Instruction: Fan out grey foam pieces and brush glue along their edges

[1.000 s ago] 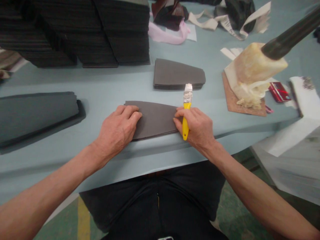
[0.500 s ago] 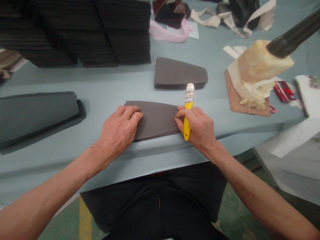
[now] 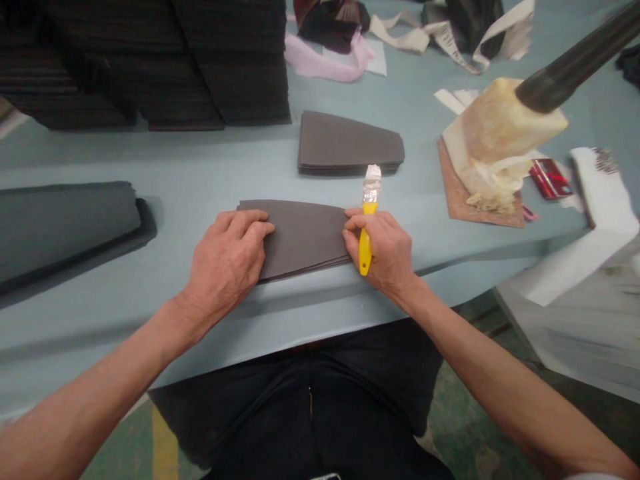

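Right hand [image 3: 383,250]: fingers closed on the yellow brush [image 3: 369,230], bristles pointing away from the body; thumb and fingertips at the narrow end of the grey panels [image 3: 305,237]. Left hand [image 3: 227,257]: fingers and thumb over the wide end; gripping or only pressing, cannot tell. Panels lie flat near the table's [image 3: 200,160] front edge, long axis left to right, tapering right. Beyond, a second grey stack [image 3: 350,141], also tapering right.

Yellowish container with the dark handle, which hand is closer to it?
Right. The right hand is left of the container, at the narrow end of the gray pieces; the left hand is farther left, on their wide end.
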A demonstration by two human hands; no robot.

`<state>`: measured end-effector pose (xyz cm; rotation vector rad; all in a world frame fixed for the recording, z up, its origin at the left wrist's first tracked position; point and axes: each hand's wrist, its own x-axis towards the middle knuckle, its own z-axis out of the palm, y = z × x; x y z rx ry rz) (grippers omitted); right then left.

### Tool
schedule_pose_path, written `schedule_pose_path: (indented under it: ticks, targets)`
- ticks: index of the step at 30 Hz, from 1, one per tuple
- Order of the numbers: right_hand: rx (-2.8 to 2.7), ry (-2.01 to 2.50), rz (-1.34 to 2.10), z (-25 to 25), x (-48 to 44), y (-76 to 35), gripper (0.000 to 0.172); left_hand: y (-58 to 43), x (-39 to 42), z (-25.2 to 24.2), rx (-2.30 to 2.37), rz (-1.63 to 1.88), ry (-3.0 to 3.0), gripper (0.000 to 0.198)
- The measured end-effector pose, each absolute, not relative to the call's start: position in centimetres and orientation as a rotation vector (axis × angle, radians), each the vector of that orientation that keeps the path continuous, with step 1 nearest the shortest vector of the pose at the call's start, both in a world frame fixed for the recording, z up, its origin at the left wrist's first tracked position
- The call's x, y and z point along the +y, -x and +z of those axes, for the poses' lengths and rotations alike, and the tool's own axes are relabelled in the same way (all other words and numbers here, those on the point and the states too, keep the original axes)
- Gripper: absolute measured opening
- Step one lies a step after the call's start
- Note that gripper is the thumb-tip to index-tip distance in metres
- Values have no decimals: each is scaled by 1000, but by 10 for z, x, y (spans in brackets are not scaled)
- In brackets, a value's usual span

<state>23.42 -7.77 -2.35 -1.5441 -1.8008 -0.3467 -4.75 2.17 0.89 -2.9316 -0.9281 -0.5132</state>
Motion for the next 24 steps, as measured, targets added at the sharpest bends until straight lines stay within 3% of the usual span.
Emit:
schedule_pose_path:
  ticks: [24]
  targets:
    - [-1766,1521,-378,-24,-75,-231,11,50,25,15,-947,-528,2969,31]
